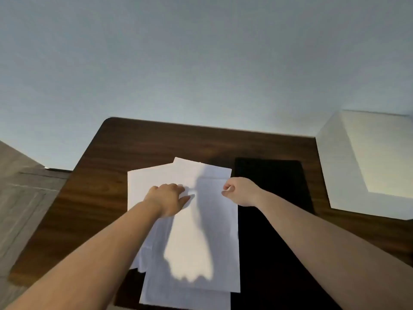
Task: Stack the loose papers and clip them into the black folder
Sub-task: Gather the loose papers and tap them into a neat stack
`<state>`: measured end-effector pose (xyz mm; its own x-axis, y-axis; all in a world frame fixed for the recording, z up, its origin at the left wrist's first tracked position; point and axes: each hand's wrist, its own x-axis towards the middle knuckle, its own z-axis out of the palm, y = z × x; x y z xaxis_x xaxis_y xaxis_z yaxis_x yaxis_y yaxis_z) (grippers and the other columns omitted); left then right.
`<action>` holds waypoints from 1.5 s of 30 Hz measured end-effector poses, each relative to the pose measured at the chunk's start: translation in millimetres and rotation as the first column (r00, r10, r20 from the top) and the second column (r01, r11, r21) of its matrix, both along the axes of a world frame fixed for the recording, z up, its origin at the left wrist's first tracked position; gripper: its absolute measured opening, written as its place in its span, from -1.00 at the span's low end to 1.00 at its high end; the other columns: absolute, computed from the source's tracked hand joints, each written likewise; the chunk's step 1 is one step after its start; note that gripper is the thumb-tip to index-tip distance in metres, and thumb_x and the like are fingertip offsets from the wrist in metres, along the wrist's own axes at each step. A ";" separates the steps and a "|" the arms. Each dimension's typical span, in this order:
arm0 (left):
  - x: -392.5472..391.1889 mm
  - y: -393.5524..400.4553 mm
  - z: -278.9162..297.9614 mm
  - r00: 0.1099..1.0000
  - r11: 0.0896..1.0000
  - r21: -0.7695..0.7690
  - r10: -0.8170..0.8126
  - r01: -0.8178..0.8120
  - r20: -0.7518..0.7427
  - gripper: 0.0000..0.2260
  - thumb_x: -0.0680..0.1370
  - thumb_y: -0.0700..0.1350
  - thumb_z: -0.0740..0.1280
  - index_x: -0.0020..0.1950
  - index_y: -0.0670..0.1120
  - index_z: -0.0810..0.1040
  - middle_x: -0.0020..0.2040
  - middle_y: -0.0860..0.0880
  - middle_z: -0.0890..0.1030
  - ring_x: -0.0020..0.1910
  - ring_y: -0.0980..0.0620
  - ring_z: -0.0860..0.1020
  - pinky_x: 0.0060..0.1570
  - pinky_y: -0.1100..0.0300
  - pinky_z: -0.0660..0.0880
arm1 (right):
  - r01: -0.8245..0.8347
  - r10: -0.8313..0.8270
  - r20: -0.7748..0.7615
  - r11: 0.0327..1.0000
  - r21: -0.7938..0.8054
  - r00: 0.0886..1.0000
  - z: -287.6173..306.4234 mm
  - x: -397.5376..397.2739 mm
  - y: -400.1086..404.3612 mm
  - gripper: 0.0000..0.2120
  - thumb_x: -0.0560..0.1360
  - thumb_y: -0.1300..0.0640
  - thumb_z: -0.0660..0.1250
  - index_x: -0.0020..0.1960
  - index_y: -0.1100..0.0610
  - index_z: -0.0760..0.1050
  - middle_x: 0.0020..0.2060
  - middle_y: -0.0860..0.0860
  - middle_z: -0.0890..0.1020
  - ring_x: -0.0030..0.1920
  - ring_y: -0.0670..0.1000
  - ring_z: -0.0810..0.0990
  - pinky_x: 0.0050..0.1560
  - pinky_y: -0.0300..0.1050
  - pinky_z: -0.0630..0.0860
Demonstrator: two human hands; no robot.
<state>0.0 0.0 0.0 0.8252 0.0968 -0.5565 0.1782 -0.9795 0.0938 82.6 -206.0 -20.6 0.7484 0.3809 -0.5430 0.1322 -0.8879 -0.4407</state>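
Several loose white papers [201, 231] lie fanned and overlapping on a dark wooden table [100, 198]. The black folder [274, 220] lies open and flat, mostly to the right of the papers and partly under them. My left hand [168, 199] rests palm down on the upper left part of the top sheets, fingers pressing on the paper. My right hand [240, 191] pinches the upper right edge of the top sheet between thumb and curled fingers, at the border with the folder. I see no clip on the folder.
A white box [368, 162] stands on the table's right side, close to the folder's far right corner. A pale wall rises behind the table. Light wood flooring [20, 198] shows to the left of the table's edge.
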 end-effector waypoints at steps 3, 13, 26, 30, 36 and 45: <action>-7.2 3.7 -14.6 0.996 0.997 -0.023 0.079 -0.080 -0.041 -0.51 0.59 0.19 0.01 0.45 0.01 0.29 0.44 -0.04 0.40 0.37 -0.14 0.39 0.32 -0.06 0.33 | 0.013 -0.014 -0.030 0.999 -0.044 0.999 -13.1 -4.6 -0.4 -0.66 0.53 -0.03 0.24 0.24 0.09 0.47 0.23 0.05 0.56 0.20 0.06 0.52 0.18 -0.09 0.46; -27.3 46.0 -61.4 0.836 0.835 -0.041 0.549 -0.549 -0.010 -0.21 0.45 0.34 0.22 0.53 -0.04 0.08 0.55 -0.14 0.16 0.48 -0.25 0.22 0.38 -0.17 0.31 | 0.090 -0.090 -0.041 0.996 -0.009 0.995 -48.1 -15.3 -9.2 -0.60 0.52 -0.01 0.26 0.32 0.11 0.42 0.32 0.11 0.42 0.25 0.14 0.49 0.23 -0.02 0.48; -27.0 64.7 -78.0 0.397 0.243 -0.475 0.881 -0.846 -0.258 -0.08 0.08 0.32 0.56 0.29 -0.15 0.44 0.26 -0.04 0.59 0.10 -0.08 0.59 0.03 0.03 0.57 | 0.430 -0.400 -0.192 0.890 0.153 0.896 -56.8 -23.2 8.7 -0.26 0.49 0.14 0.31 0.52 -0.02 -0.04 0.38 0.20 0.25 0.26 0.19 0.43 0.02 -0.09 0.41; -20.3 33.9 -73.3 0.539 0.500 -0.243 0.832 -0.831 -0.131 0.01 0.18 0.39 0.46 0.44 -0.14 0.24 0.44 -0.15 0.32 0.35 -0.18 0.38 0.28 -0.05 0.42 | 0.567 -0.535 -0.189 0.789 0.238 0.823 -58.9 -26.4 14.6 -0.19 0.47 0.25 0.30 0.53 -0.03 -0.10 0.39 0.16 0.30 0.25 0.19 0.44 -0.07 -0.09 0.43; -21.1 16.9 -79.2 0.387 0.208 -0.571 0.897 -0.794 -0.212 -0.26 0.30 -0.07 0.59 0.35 -0.11 0.26 0.21 -0.04 0.49 0.18 -0.09 0.52 0.11 0.00 0.55 | 0.569 -0.530 -0.207 0.773 0.282 0.822 -60.6 -26.0 21.2 -0.19 0.48 0.29 0.29 0.54 0.02 -0.12 0.44 0.08 0.31 0.33 0.16 0.40 0.00 -0.13 0.40; -18.3 25.4 -87.8 0.277 -0.127 -0.682 0.848 -0.720 -0.451 -0.74 0.42 -0.27 0.47 0.08 -0.22 0.54 -0.24 -0.05 0.63 -0.47 0.10 0.52 -0.52 0.33 0.42 | 0.648 -0.557 -0.336 0.693 0.316 0.759 -67.7 -15.6 17.8 -0.23 0.42 0.24 0.40 0.51 0.07 0.08 0.41 0.09 0.38 0.35 0.12 0.42 0.26 0.02 0.46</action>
<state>-18.3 25.4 -87.8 0.5130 0.4017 -0.7586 0.6953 0.3238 0.6417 67.0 -188.3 -88.3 0.7845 0.0952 -0.6128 -0.5001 -0.4872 -0.7159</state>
